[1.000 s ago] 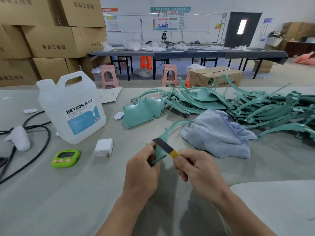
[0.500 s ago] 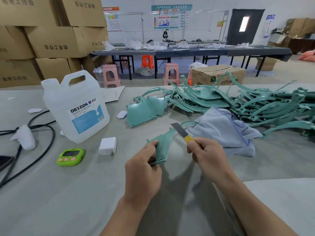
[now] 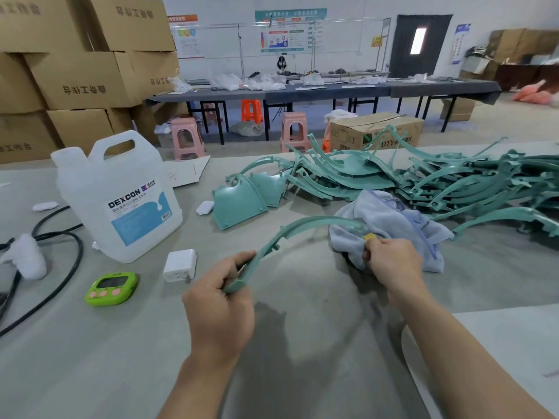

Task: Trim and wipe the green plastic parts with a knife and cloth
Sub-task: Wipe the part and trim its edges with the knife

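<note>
My left hand (image 3: 222, 300) grips the near end of a curved green plastic part (image 3: 290, 234), which arcs up and right until its far end meets the grey-blue cloth (image 3: 390, 225). My right hand (image 3: 393, 261) rests at the cloth's near edge with fingers curled round the knife (image 3: 369, 237); only its yellow handle end shows, the blade is hidden. Whether the fingers also pinch the cloth is unclear. A big pile of green parts (image 3: 423, 182) lies behind the cloth, and two flat green panels (image 3: 242, 201) sit left of it.
A white DEXCON jug (image 3: 121, 198) stands at the left, with a white charger (image 3: 180, 264) and green timer (image 3: 110, 288) in front of it. Black cables (image 3: 60, 267) run along the left edge. A pale sheet (image 3: 499, 343) covers the near right corner.
My right hand moved right and down with the knife onto the cloth's edge, hiding the blade. My left hand turned the green part so its arc now stretches toward the cloth.
</note>
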Demonstrator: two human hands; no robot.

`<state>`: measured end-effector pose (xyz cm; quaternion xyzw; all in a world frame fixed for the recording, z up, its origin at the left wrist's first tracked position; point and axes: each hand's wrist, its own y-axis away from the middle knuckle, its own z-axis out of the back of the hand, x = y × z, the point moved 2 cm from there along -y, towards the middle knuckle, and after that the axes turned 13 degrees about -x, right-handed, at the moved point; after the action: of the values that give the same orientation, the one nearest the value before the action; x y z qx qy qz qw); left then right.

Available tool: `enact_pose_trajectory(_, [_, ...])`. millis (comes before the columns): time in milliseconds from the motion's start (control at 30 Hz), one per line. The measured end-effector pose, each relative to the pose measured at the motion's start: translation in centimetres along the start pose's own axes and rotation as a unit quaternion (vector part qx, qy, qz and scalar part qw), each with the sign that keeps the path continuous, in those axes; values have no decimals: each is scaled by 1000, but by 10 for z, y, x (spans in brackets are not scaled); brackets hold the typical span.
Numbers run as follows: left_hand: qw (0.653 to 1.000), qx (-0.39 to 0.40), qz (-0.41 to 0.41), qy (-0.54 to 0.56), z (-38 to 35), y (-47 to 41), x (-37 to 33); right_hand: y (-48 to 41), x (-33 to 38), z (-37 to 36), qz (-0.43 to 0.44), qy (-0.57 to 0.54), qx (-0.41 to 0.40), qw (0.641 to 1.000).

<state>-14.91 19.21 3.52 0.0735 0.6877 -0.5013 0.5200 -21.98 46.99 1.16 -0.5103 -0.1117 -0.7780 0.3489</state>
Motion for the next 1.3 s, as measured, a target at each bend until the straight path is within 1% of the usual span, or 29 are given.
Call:
enact_pose_trajectory(67, [999, -10, 31, 9, 0, -2, 2, 4, 3, 3, 20, -26, -3, 999])
enact_pose_trajectory(167, [997, -40, 65, 7, 2, -7, 7, 19, 10, 9, 21, -106, 1, 994])
enact_pose_trajectory(233, [991, -65, 115, 11, 4, -13, 14, 27, 13, 14, 21, -164, -6, 986])
enact_pose_trajectory(300, [969, -87, 229, 43, 5, -18, 22, 33, 15, 19, 28, -208, -8, 978])
enact_pose_trajectory(367, [937, -76, 330, 88, 5, -20, 22, 38, 17, 23, 42, -232, -11, 972])
enact_pose_trajectory(467, [894, -44, 413, 169, 3, -23, 15, 46, 24, 29, 91, -243, -50, 964])
enact_pose_trajectory(533, [873, 5, 450, 188, 2, -23, 11, 51, 29, 32, 143, -225, -88, 960])
enact_pose_trajectory(600, [860, 86, 471, 178, 1, -19, 6, 56, 34, 35, 219, -189, -118, 950])
enact_pose_trajectory(667, [851, 136, 483, 153, 0, -14, 4, 60, 35, 35, 308, -146, -128, 931])
enact_pose_trajectory(700, [846, 151, 491, 142, -1, -11, 3, 60, 34, 33, 331, -117, -128, 927])
enact_pose_trajectory(733, [840, 166, 499, 135, -2, -9, 2, 59, 32, 31, 331, -90, -131, 930])
enact_pose_trajectory(800, [827, 191, 513, 130, -4, -7, 2, 52, 26, 28, 291, -51, -157, 942])
enact_pose_trajectory(900, [818, 215, 518, 128, -5, -6, 2, 40, 19, 33, 249, -25, -201, 947])
enact_pose_trajectory(1000, [815, 228, 517, 125, -5, -5, 1, 39, 21, 37, 257, 19, -205, 944])
enact_pose_trajectory(1067, [817, 223, 517, 122, -5, -5, 2, 46, 21, 34, 279, 59, -180, 941])
enact_pose_trajectory(1100, [817, 218, 520, 121, -4, -5, 3, 51, 22, 31, 290, 77, -148, 942])
enact_pose_trajectory(1167, [816, 207, 528, 117, -4, -6, 4, 63, 24, 24, 331, 98, -72, 936])
enact_pose_trajectory(1233, [815, 196, 534, 109, -4, -7, 6, 75, 27, 16, 379, 116, 2, 918])
enact_pose_trajectory(1300, [814, 184, 541, 101, -2, -9, 9, 86, 30, 8, 403, 113, 95, 903])
